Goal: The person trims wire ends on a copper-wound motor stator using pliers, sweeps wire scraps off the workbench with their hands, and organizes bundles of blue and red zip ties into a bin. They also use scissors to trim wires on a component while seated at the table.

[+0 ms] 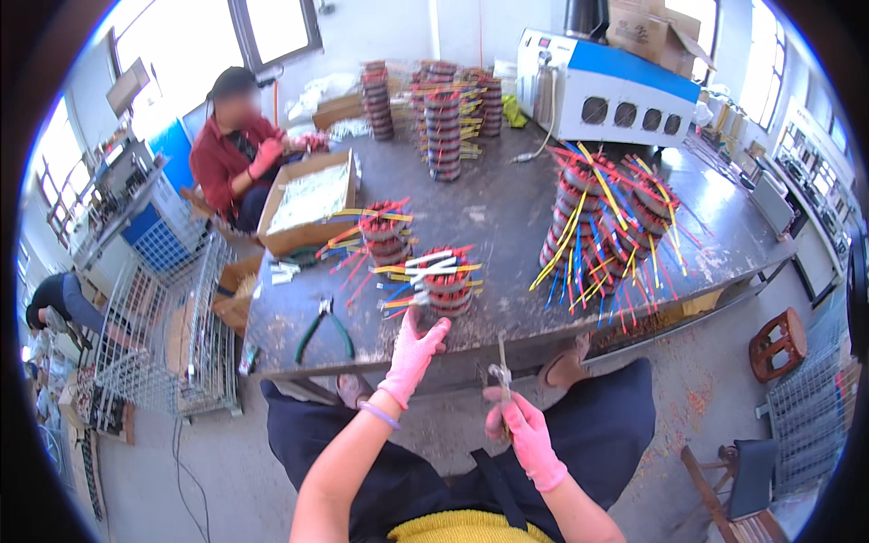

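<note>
My left hand (416, 351), in a pink glove, reaches to the front of a short stack of wire-wound rings (448, 297). Its thumb and forefinger are apart at the stack's lower left; whether they touch a wire is unclear. White sleeves (433, 268) lie across the stack's top, with red, yellow and blue leads sticking out. My right hand (529, 439), also gloved in pink, is closed round metal pliers (501, 373) in front of the table edge. A thin strip seems to rise from their jaws. Green-handled pliers (324, 331) lie open on the table, left of my left hand.
Another ring stack (385, 237) stands behind the near one, with taller stacks (444, 136) further back. Wired stacks (602, 222) crowd the right. A blue-white machine (611, 95) stands behind. At left, a person (237, 158) sits by a carton (272, 233) of pale pieces.
</note>
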